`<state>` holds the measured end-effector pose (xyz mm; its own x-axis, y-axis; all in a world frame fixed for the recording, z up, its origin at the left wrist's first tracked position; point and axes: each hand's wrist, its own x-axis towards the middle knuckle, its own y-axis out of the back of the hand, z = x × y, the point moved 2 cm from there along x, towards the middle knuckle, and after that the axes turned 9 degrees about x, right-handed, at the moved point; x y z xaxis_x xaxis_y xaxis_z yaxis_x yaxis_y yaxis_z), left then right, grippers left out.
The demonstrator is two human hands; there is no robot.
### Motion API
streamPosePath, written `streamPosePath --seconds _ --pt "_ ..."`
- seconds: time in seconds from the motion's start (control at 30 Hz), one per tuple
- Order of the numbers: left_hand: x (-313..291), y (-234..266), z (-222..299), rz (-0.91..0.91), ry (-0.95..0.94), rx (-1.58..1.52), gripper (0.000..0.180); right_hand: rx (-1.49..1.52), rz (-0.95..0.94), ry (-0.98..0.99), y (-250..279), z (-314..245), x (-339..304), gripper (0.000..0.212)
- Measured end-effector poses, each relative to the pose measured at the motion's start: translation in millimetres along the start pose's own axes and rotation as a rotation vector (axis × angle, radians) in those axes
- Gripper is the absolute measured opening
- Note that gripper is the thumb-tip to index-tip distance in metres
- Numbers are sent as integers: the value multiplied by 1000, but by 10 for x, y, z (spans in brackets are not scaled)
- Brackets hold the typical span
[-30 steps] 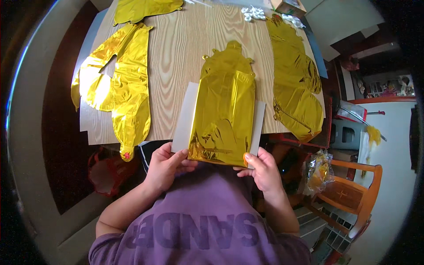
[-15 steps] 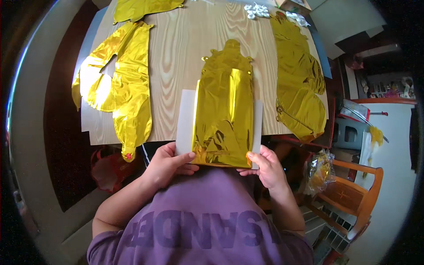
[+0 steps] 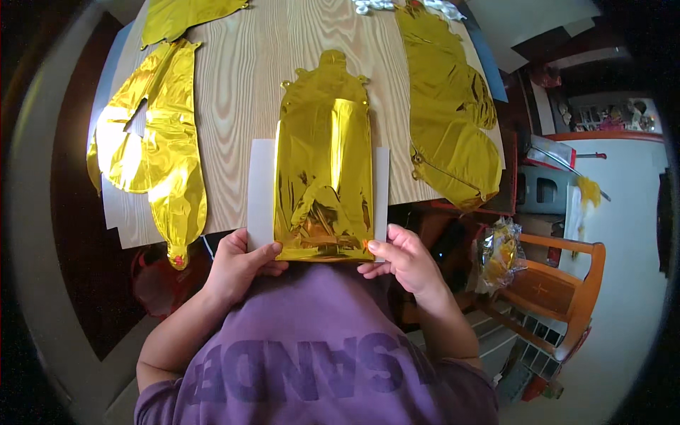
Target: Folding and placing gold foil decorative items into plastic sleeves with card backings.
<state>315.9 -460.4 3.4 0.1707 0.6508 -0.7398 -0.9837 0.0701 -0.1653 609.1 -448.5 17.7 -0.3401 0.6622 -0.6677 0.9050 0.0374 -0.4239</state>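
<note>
A flat gold foil balloon (image 3: 322, 152) lies lengthwise in front of me, its narrow tabbed end on the table and its near edge at the table's front. Beneath it is a white card (image 3: 261, 188), whose sides show to the left and right of the foil. My left hand (image 3: 241, 268) pinches the near left corner, thumb on top and fingers underneath. At the near right corner, my right hand (image 3: 407, 263) grips foil and card the same way. The foil is smooth in the middle and creased near my hands.
Other flat gold foil balloons lie on the wooden table (image 3: 234, 106): one on the left (image 3: 170, 170), one at the far left (image 3: 188, 13), one on the right (image 3: 446, 106). Small white pieces (image 3: 373, 6) sit at the far edge. A wooden chair (image 3: 556, 273) with a clear plastic bag (image 3: 499, 255) stands right.
The whole view has shifted, so table and balloons appear further left. Both hands keep their grip on the foil balloon and card; the reflections in the foil differ.
</note>
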Motion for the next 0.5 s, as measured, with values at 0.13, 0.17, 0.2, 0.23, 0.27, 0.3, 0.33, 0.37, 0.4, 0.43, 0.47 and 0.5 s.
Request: streamPosePath --seconds 0.13,0.17,0.2,0.23,0.27,0.3,0.33,0.37,0.4,0.43,0.47,0.5 --pt "-23 -32 36 6 -19 -6 22 14 33 1 54 69 -9 26" --pt "-25 -33 32 4 -30 -6 22 36 38 4 83 101 0 26" --pt "-24 -32 25 1 -42 -5 21 58 42 9 103 125 4 26" --pt "-24 -32 20 -1 -54 -3 21 68 51 23 106 137 3 27" --pt "-26 -31 18 -3 -59 3 21 77 60 37 101 150 5 27" --pt "-29 -29 16 -3 -63 9 21 87 68 52 94 161 9 28" --pt "-33 -28 14 -4 -68 16 21 80 72 47 67 154 1 29" --pt "-37 -32 17 0 -76 21 21 74 76 43 25 129 -18 31" --pt "-41 -40 23 3 -85 24 21 66 80 38 3 114 -31 33" --pt "-44 -44 27 7 -93 28 20 54 57 -7 16 141 -29 34" --pt "-34 -36 13 3 -96 36 21 41 34 -51 51 185 -20 35" --pt "-16 -18 -11 0 -98 44 23 29 12 -96 79 226 -10 36"
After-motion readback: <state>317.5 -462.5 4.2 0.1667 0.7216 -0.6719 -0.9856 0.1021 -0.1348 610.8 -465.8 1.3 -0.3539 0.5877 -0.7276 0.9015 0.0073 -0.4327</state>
